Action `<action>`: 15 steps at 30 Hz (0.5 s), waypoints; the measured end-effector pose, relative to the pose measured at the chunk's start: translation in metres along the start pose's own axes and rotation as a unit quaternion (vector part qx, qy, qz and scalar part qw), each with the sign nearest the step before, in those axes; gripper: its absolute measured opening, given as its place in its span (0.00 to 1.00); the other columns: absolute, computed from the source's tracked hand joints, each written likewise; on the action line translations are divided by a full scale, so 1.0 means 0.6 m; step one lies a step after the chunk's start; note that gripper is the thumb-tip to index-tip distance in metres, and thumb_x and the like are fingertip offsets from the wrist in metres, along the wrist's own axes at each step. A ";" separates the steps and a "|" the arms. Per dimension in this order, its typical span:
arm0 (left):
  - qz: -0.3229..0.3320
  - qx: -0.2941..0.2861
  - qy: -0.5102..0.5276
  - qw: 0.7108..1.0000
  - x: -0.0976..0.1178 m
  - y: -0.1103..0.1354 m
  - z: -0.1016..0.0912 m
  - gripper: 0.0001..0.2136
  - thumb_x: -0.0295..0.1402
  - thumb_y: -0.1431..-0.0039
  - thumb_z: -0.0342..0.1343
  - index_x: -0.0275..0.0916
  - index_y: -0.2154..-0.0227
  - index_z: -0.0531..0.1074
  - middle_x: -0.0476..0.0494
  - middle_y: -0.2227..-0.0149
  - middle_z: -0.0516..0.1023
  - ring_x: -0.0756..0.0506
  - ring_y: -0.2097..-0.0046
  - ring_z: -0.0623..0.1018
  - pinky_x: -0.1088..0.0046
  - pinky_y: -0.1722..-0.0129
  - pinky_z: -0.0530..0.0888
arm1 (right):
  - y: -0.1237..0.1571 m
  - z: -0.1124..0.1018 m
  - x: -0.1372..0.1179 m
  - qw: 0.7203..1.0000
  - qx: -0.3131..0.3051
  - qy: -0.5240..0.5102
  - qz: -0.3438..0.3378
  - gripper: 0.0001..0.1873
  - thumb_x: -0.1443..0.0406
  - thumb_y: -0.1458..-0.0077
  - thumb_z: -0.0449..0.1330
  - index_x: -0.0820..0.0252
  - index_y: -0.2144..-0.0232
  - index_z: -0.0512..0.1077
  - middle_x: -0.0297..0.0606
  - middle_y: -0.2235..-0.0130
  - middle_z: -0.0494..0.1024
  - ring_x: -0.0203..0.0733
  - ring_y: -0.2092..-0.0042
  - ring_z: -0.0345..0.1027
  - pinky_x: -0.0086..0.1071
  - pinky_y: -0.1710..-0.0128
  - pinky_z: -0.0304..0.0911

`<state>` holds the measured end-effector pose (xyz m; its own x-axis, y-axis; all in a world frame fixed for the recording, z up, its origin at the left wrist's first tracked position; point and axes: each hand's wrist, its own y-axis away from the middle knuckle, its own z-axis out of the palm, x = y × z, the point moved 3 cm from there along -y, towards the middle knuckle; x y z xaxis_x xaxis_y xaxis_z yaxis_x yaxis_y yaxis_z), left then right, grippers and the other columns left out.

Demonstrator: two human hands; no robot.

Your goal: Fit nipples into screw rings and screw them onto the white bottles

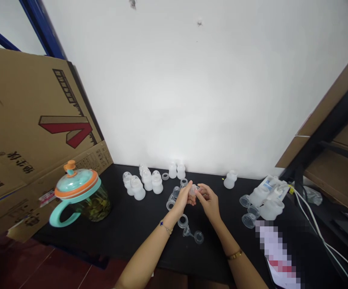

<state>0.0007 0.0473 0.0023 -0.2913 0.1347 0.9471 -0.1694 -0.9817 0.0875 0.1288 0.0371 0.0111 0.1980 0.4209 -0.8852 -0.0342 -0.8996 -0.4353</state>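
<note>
Working a small translucent bottle part in both hands over the bench, likely a fitting step; next move seems to call for steady two-handed alignment. Left hand and right hand grip it together, part between their fingertips, beyond the loose screw ring; exact seating too small to tell.

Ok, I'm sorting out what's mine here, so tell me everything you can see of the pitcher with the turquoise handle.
The pitcher stands upright and lidded at the left end of the black table, beside the cardboard box; whether they touch is unclear. Its see-through body, glass or clear plastic, holds greenish leaves, seemingly in liquid. The turquoise handle points left; the translucent turquoise, orange-rimmed lid carries an orange knob.
</note>
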 end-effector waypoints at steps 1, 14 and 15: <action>-0.010 0.001 0.000 1.000 -0.001 -0.001 0.000 0.29 0.60 0.41 0.48 0.35 0.72 0.72 0.48 0.83 0.71 0.51 0.81 0.71 0.78 0.81 0.68 | 0.000 0.001 -0.001 1.000 -0.009 0.004 -0.008 0.17 0.52 0.43 0.62 0.58 0.60 0.75 0.39 0.65 0.80 0.42 0.66 0.74 0.30 0.73 0.67; -0.004 -0.008 0.027 1.000 -0.002 0.000 -0.005 0.26 0.56 0.42 0.54 0.33 0.65 0.73 0.46 0.78 0.74 0.50 0.79 0.74 0.78 0.79 0.71 | -0.002 -0.003 -0.003 0.999 -0.016 0.028 -0.038 0.14 0.55 0.41 0.60 0.57 0.60 0.75 0.38 0.64 0.78 0.42 0.63 0.74 0.29 0.71 0.67; -0.009 -0.011 0.025 1.000 -0.003 0.001 -0.005 0.26 0.57 0.41 0.54 0.33 0.65 0.73 0.45 0.77 0.74 0.50 0.78 0.74 0.77 0.79 0.71 | -0.002 -0.004 -0.004 0.998 -0.011 0.037 -0.043 0.13 0.55 0.40 0.59 0.57 0.63 0.75 0.38 0.65 0.78 0.42 0.63 0.73 0.29 0.70 0.66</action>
<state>-0.0014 0.0472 -0.0003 -0.3352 0.1600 0.9285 -0.1948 -0.9760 0.0978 0.1307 0.0366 0.0141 0.2703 0.4878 -0.8301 0.0077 -0.8632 -0.5047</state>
